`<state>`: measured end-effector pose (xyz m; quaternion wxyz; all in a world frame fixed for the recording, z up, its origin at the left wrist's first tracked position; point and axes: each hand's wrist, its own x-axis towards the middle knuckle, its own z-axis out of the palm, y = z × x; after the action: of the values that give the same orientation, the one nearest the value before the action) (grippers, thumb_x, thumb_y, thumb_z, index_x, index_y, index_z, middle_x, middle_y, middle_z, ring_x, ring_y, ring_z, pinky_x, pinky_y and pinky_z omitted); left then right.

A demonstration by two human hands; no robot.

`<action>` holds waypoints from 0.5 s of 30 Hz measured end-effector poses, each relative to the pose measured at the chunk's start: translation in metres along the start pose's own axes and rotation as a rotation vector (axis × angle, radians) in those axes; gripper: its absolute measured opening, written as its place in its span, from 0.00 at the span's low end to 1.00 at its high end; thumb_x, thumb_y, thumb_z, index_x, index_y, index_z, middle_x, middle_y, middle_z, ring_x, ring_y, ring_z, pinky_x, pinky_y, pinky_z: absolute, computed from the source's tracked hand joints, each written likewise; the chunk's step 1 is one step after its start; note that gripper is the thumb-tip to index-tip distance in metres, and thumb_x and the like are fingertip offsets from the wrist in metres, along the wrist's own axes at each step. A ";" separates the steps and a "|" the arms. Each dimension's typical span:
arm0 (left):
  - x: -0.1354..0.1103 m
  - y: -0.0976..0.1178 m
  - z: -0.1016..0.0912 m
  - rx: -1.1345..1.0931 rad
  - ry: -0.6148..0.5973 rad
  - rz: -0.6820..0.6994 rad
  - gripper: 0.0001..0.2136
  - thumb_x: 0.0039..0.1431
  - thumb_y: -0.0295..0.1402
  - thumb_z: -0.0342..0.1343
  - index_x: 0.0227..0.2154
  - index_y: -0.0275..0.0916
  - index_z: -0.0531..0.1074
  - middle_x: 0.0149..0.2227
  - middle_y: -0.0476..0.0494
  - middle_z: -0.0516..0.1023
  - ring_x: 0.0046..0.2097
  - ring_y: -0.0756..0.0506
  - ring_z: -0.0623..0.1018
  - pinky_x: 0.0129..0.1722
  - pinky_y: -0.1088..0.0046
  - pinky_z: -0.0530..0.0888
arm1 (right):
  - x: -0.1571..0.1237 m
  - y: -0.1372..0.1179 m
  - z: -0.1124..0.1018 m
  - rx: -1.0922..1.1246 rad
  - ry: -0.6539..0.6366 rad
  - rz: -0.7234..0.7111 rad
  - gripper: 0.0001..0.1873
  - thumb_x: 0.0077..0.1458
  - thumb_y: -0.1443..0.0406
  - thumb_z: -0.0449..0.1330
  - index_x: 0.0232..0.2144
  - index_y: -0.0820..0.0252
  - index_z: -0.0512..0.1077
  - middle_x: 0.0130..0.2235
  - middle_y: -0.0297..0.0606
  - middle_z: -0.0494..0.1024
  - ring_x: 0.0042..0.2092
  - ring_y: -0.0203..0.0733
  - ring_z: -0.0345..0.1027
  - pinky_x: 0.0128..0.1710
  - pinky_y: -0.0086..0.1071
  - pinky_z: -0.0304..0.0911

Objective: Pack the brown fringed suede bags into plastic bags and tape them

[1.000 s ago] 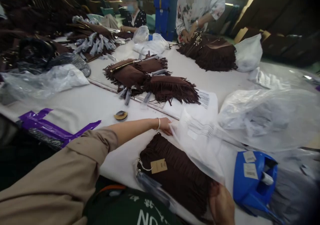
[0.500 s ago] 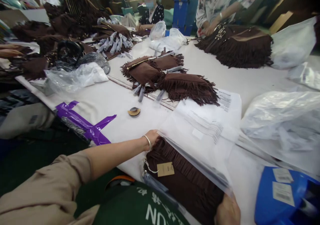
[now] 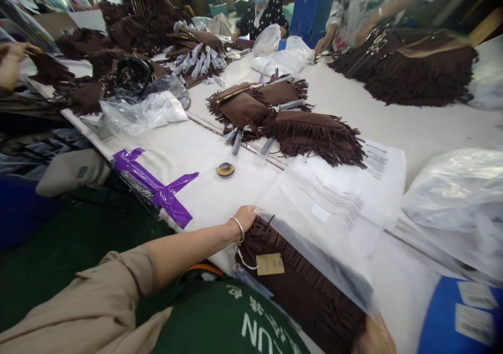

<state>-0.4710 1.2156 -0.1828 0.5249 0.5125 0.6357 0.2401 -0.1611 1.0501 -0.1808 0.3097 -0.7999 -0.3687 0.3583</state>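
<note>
Probably soft and floppy, the fringed bag (image 3: 302,294) at the near side of the table (image 3: 196,152) suits a corner hold, left hand (image 3: 245,218) pinching the plastic sleeve (image 3: 330,220), right hand (image 3: 378,335) grasping the bag.

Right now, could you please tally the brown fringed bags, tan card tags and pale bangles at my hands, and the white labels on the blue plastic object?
Brown fringed bag between left hand and right hand: 1
Tan card tag: 1
Pale bangle: 1
White labels on the blue plastic object: 2
Total: 5
</note>
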 end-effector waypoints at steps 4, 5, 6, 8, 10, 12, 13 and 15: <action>-0.017 -0.005 -0.015 0.047 -0.048 0.121 0.12 0.56 0.38 0.50 0.32 0.36 0.75 0.31 0.47 0.78 0.37 0.45 0.74 0.40 0.73 0.69 | -0.008 -0.004 0.003 0.019 0.016 0.061 0.29 0.50 0.48 0.50 0.46 0.60 0.71 0.39 0.42 0.78 0.51 0.56 0.64 0.46 0.41 0.64; -0.023 -0.007 -0.021 0.062 -0.068 0.173 0.12 0.57 0.39 0.50 0.33 0.37 0.75 0.33 0.48 0.78 0.39 0.45 0.74 0.42 0.74 0.68 | -0.010 -0.004 0.005 0.036 0.024 0.082 0.31 0.51 0.47 0.48 0.48 0.61 0.70 0.38 0.42 0.78 0.50 0.55 0.65 0.45 0.41 0.64; -0.029 -0.009 -0.025 0.081 -0.086 0.222 0.13 0.58 0.39 0.48 0.34 0.37 0.74 0.35 0.48 0.78 0.40 0.46 0.74 0.43 0.74 0.68 | -0.012 -0.004 0.006 0.046 0.036 0.108 0.33 0.52 0.45 0.46 0.49 0.62 0.69 0.38 0.42 0.78 0.49 0.55 0.66 0.45 0.41 0.64; -0.040 -0.012 -0.033 0.132 -0.110 0.300 0.16 0.62 0.41 0.44 0.37 0.37 0.74 0.36 0.47 0.77 0.39 0.46 0.74 0.42 0.75 0.68 | -0.014 -0.005 0.007 0.025 0.054 0.168 0.35 0.53 0.44 0.44 0.49 0.63 0.69 0.38 0.43 0.78 0.49 0.55 0.66 0.45 0.41 0.64; -0.048 -0.015 -0.037 0.184 -0.105 0.326 0.18 0.63 0.42 0.42 0.37 0.36 0.73 0.35 0.47 0.77 0.38 0.46 0.74 0.40 0.75 0.68 | -0.013 -0.003 0.005 -0.041 0.044 0.204 0.35 0.53 0.44 0.44 0.48 0.63 0.70 0.39 0.44 0.78 0.50 0.56 0.65 0.45 0.41 0.63; -0.057 -0.018 -0.039 0.212 -0.097 0.310 0.18 0.63 0.42 0.42 0.36 0.36 0.74 0.34 0.47 0.77 0.38 0.46 0.74 0.41 0.75 0.68 | -0.010 0.004 0.001 -0.096 0.009 0.173 0.32 0.54 0.46 0.44 0.48 0.62 0.71 0.39 0.44 0.78 0.50 0.55 0.66 0.44 0.40 0.64; -0.062 -0.019 -0.039 0.198 -0.092 0.282 0.18 0.62 0.43 0.43 0.36 0.37 0.74 0.34 0.47 0.77 0.38 0.46 0.74 0.42 0.75 0.68 | -0.010 0.009 -0.003 -0.116 -0.021 0.133 0.31 0.55 0.48 0.44 0.48 0.61 0.71 0.38 0.44 0.78 0.49 0.55 0.67 0.43 0.40 0.64; -0.071 -0.022 -0.037 0.087 -0.082 0.176 0.18 0.60 0.45 0.45 0.36 0.37 0.74 0.35 0.47 0.78 0.39 0.45 0.74 0.43 0.74 0.69 | -0.013 0.023 -0.010 -0.174 -0.068 0.054 0.28 0.56 0.50 0.43 0.48 0.59 0.71 0.37 0.43 0.78 0.47 0.54 0.69 0.42 0.40 0.65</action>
<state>-0.5191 1.1519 -0.1591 0.5048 0.5982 0.5757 0.2365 -0.1509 1.0254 -0.1885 0.2167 -0.8209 -0.3868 0.3600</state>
